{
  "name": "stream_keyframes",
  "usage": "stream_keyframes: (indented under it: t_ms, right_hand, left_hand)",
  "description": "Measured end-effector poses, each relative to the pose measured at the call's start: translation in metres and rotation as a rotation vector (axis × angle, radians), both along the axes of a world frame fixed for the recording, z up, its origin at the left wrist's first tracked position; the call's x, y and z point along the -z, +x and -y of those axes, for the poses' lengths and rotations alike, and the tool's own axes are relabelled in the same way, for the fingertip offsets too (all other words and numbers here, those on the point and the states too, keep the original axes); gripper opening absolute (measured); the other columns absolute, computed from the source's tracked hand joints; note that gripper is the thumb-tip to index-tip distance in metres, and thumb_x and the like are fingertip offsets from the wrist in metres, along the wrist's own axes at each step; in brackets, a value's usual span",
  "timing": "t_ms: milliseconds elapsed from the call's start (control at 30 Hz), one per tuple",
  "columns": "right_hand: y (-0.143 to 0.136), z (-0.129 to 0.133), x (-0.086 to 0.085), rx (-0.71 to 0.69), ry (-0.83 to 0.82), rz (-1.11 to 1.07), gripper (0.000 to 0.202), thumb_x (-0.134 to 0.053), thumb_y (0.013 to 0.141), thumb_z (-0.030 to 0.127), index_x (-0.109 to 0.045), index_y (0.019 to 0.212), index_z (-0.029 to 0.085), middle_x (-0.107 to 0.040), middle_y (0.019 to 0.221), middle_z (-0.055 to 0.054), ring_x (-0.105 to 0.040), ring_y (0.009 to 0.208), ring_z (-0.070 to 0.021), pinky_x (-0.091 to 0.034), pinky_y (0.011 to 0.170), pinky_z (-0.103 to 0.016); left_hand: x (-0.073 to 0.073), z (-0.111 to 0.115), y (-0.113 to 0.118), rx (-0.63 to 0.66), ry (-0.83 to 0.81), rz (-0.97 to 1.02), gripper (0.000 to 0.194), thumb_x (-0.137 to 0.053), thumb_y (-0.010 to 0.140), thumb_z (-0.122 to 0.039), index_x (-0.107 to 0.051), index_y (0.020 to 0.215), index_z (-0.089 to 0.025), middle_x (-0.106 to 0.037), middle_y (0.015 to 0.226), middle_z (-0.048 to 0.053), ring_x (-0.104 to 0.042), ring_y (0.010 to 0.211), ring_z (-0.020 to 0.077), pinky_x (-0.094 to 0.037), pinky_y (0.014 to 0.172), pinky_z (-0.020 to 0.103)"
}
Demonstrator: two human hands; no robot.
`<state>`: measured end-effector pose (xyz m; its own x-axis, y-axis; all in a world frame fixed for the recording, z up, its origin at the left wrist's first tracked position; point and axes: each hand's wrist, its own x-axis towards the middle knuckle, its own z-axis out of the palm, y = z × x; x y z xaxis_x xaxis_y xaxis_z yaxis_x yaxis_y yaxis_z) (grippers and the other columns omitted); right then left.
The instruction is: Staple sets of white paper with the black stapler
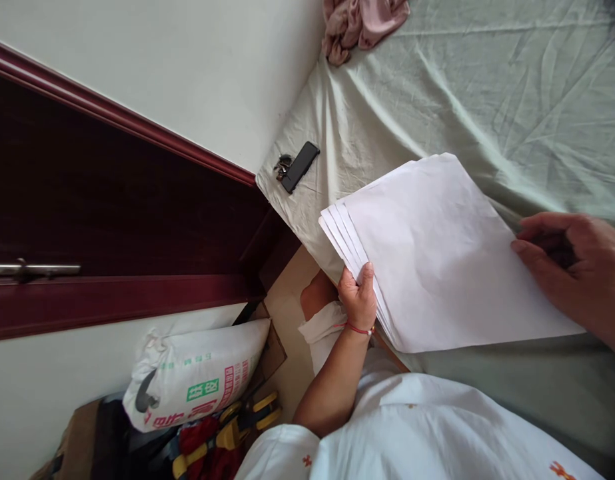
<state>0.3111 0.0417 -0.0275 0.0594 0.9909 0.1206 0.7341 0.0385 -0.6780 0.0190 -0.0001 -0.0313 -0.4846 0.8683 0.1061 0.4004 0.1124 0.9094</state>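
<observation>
A thin stack of large white paper sheets (pixel 437 260) lies slanted over the bed, its left edges fanned into several layers. My left hand (pixel 358 297) grips the near left edge, with the thumb on top and a red cord around the wrist. At the right edge of the sheets, my right hand (pixel 577 267) is curled, thumb and forefinger tips pinched together at the border. Its other fingers are in shadow and partly hidden.
A green-grey sheet (pixel 537 100) covers the bed. On its corner lie a black phone (pixel 301 167) and a bunch of keys (pixel 284 165). Pink cloth (pixel 362 27) is bunched by the wall. A dark red door (pixel 112 187) and a printed white sack (pixel 202 373) are at left.
</observation>
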Motion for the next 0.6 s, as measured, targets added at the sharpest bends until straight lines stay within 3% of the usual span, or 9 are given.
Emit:
stream_keyframes:
  t_ms: [200,367,600]
  right_hand:
    - [0.0026,-0.0003,0.0063,0.022,-0.045,-0.022,0.045,-0.063,0.081,0.05,-0.064,0.122,0.031,-0.071,0.081,0.002,-0.061,0.06,-0.0154,-0.051,0.067,-0.034]
    - [0.0009,-0.001,0.0039,0.013,-0.112,-0.031,0.055,-0.059,0.082,0.057,-0.06,0.13,0.031,-0.077,0.099,-0.001,-0.065,0.067,-0.0169,-0.052,0.068,-0.035]
    - [0.0029,-0.0048,0.0009,-0.027,-0.171,-0.001,0.055,-0.059,0.075,0.063,-0.067,0.119,0.032,-0.075,0.086,0.001,-0.066,0.064,-0.0182,-0.047,0.06,-0.033]
  left_hand:
    - [0.0024,0.001,-0.002,0.01,0.04,0.074,0.038,-0.066,0.089,-0.05,-0.07,0.106,-0.017,-0.078,0.106,0.01,-0.072,0.1,0.0222,-0.055,0.095,0.033]
    - [0.0035,0.0015,-0.0035,0.015,0.035,0.104,0.041,-0.069,0.086,-0.052,-0.071,0.108,-0.017,-0.078,0.105,0.01,-0.073,0.099,0.0225,-0.056,0.093,0.033]
    - [0.0006,0.0006,-0.0034,0.031,0.031,0.077,0.043,-0.068,0.087,-0.053,-0.071,0.109,-0.016,-0.078,0.106,0.011,-0.072,0.104,0.0238,-0.055,0.094,0.034]
